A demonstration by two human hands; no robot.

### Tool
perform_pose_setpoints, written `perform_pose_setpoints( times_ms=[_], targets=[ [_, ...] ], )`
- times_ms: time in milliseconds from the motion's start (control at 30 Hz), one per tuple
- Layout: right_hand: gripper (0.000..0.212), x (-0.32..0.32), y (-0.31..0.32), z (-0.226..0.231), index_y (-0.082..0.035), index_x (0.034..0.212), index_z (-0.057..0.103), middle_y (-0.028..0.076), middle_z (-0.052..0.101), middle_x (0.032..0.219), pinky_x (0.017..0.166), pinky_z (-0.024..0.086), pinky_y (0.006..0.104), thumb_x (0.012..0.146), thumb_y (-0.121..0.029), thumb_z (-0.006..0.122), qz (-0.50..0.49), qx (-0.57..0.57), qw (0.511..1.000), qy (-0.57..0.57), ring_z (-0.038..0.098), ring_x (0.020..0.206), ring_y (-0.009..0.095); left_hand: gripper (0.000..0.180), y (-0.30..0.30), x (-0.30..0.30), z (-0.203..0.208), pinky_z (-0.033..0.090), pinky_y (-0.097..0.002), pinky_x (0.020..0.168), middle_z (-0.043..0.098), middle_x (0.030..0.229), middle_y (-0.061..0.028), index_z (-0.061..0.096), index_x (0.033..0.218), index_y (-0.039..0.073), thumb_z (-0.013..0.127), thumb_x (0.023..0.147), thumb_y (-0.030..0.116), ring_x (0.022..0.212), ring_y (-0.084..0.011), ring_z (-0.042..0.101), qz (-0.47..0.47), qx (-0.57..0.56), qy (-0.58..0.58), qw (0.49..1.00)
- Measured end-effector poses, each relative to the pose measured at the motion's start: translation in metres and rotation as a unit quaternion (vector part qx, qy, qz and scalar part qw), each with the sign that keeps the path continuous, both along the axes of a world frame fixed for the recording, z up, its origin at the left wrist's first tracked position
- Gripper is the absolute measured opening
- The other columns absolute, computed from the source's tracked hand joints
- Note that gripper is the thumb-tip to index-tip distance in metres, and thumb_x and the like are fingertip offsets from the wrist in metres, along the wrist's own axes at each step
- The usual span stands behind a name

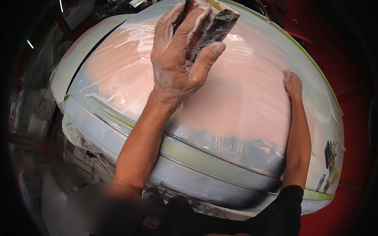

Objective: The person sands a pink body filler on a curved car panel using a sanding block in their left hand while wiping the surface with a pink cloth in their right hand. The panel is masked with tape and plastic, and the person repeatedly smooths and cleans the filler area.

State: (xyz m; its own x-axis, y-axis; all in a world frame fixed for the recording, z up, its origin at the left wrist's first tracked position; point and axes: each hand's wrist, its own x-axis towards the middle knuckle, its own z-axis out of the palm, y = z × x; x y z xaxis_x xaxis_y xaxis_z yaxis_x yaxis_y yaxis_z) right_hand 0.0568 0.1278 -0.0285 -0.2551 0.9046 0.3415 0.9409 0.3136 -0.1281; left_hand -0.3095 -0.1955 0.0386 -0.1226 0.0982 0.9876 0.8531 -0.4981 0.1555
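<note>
My left hand [179, 59] is raised over the far part of a curved car body panel [236, 98], its fingers and thumb closed around a dusty dark sanding block [216, 31]. Whitish residue coats the fingers. Wet and shiny, the panel is pink across the middle, with grey and pale green patches toward its borders. On the panel's right side, my right hand [293, 83] presses down with curled fingers. Whatever may be under those fingertips is hidden.
Small dark scraps [328, 153] lie on the panel's right end. A separate pale panel [71, 72] borders it at left, past a dark gap. Along the near side runs a ridged grey edge [208, 173]. Red surfaces [350, 157] stand at right; clutter fills the left.
</note>
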Motion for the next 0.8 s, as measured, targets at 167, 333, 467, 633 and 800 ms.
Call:
perform_pose_setpoints(
  times_ms=[167,333,467,633,800],
  targets=[
    [0.057,-0.188,-0.042,0.004,-0.001,0.135,0.063,0.024,0.061,0.138,0.109,0.045,0.0453,0.102,-0.045,0.047,0.188,-0.026,0.982,0.015,0.060,0.125,0.041,0.062,-0.007,-0.003,0.010,0.044,-0.0468,0.108,0.060,0.134,-0.0284,0.060,0.137,-0.003,0.082,0.081,0.014,0.123,-0.0417,0.058,0.018,0.009,0.005,1.000],
    [0.052,-0.255,-0.117,-0.001,0.001,0.130,0.065,0.023,0.063,0.135,0.111,0.042,0.0460,0.102,-0.040,0.050,0.350,-0.028,0.936,-0.027,0.057,0.130,0.039,0.060,-0.004,-0.011,0.003,0.044,-0.0475,0.108,0.060,0.134,-0.0282,0.060,0.136,-0.003,0.080,0.084,0.017,0.123,-0.0427,0.057,0.029,0.033,0.023,0.999],
    [0.048,-0.241,-0.206,0.005,-0.002,0.129,0.067,0.022,0.063,0.136,0.112,0.041,0.0482,0.100,-0.039,0.057,0.433,-0.057,0.900,0.005,0.055,0.131,0.039,0.059,0.000,-0.013,0.002,0.044,-0.0477,0.108,0.059,0.135,-0.0272,0.059,0.137,-0.001,0.079,0.086,0.021,0.125,-0.0416,0.056,0.013,0.032,-0.002,0.999],
    [0.042,-0.211,-0.286,0.019,-0.008,0.128,0.069,0.019,0.064,0.136,0.116,0.038,0.0486,0.099,-0.036,0.058,0.486,-0.145,0.861,0.040,0.053,0.133,0.041,0.056,-0.001,-0.013,0.006,0.044,-0.0475,0.108,0.060,0.132,-0.0266,0.059,0.137,-0.001,0.078,0.089,0.021,0.125,-0.0416,0.056,-0.004,0.048,-0.041,0.998],
    [0.035,-0.196,-0.314,-0.001,-0.009,0.121,0.073,0.016,0.067,0.132,0.119,0.035,0.0482,0.100,-0.033,0.058,0.479,-0.098,0.870,0.067,0.053,0.133,0.041,0.056,-0.002,-0.011,0.015,0.044,-0.0478,0.106,0.062,0.129,-0.0258,0.059,0.137,-0.001,0.077,0.089,0.019,0.121,-0.0425,0.057,-0.043,0.107,-0.062,0.991]
  ],
)
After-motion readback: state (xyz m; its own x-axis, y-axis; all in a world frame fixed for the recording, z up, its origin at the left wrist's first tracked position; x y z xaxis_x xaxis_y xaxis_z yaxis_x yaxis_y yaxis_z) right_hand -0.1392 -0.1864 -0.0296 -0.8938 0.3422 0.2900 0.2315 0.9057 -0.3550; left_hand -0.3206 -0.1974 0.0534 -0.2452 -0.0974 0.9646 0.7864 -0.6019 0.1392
